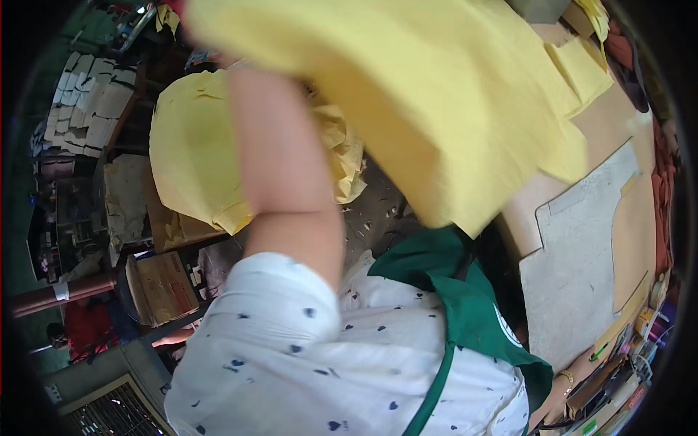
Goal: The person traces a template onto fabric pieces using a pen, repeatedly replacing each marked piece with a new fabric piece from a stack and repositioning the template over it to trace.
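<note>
A large yellow fabric piece (451,94) hangs blurred in the air across the top centre. My left arm reaches up to its left edge; the hand is blurred and mostly covered there, so its fingers cannot be made out. Behind the arm lies a rounded bundle of yellow fabric (193,145), with crumpled yellow folds on the arm's other side. My right hand (583,365), past a gold bracelet, is low at the right, by the edge of the table (527,211). Its fingers are too small and unclear to read.
On the table lies a grey sheet (574,254) beside tan board (635,240). More yellow fabric (585,73) is at the upper right. Tools and small items line the lower right edge. At left are stacked white bundles (87,102), a cardboard box (163,287) and a person in red (87,330).
</note>
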Available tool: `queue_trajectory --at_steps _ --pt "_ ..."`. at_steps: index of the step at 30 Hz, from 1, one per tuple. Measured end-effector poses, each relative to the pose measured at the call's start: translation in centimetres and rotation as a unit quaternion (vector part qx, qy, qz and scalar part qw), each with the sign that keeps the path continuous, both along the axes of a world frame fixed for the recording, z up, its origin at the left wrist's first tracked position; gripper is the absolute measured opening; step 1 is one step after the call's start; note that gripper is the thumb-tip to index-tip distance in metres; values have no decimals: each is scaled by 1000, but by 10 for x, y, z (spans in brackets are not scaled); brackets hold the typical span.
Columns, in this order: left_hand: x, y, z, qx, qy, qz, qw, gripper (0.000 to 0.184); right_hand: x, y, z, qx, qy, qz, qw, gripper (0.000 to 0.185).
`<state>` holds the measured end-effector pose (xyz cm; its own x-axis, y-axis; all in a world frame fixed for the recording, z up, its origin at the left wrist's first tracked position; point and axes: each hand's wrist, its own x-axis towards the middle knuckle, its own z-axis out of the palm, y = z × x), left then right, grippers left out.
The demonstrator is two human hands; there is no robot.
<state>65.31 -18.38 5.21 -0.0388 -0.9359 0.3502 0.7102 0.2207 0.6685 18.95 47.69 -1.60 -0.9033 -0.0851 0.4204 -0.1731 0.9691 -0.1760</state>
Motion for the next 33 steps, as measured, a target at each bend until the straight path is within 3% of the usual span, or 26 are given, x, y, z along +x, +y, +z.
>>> queue_trajectory --at_steps 4,8,9,11,13,15,17,20,21,22,23,24,26,29,32,33 --pt "224 -4 28 -73 -64 172 980 27 -16 21 -8 24 -64 -67 995 54" --pt "378 50 40 -121 -102 212 964 26 -21 26 -11 33 -61 -71 995 55" --pt "404 69 40 -112 -95 208 967 26 -25 31 -13 41 -60 -75 995 55" --pt "411 108 39 22 -70 252 965 30 -17 19 -8 50 -51 -81 994 56" --pt "453 136 14 103 -79 381 915 35 -23 30 -11 64 -61 -90 992 57" --pt "475 161 -14 201 -220 499 813 48 -14 19 -4 63 -78 -89 991 56" --pt "464 176 -41 287 -340 590 673 53 -10 13 -2 33 -74 -64 995 55" --pt "399 172 -52 337 -492 665 449 61 -4 5 4 36 -110 -110 987 54" --pt "374 163 -52 344 -523 673 394 63 2 -2 5 21 -74 -74 994 51" --pt "351 150 -50 341 -544 662 385 66 7 -4 5 7 -39 -37 999 50" --pt "330 135 -48 323 -561 642 411 69 5 -2 6 22 -66 -54 996 49" --pt "307 123 -45 293 -572 596 482 72 3 1 8 37 -94 -67 993 48" --pt "277 103 -53 182 -569 410 689 75 5 -2 8 42 -86 -85 992 45" --pt "315 69 -86 348 -537 296 709 76 -1 9 -3 58 -44 -98 993 41" --pt "305 69 -82 410 -521 269 699 78 -4 17 -11 49 -31 -93 994 40" --pt "281 68 -75 352 -683 372 521 79 1 10 -7 43 -37 -94 994 40"
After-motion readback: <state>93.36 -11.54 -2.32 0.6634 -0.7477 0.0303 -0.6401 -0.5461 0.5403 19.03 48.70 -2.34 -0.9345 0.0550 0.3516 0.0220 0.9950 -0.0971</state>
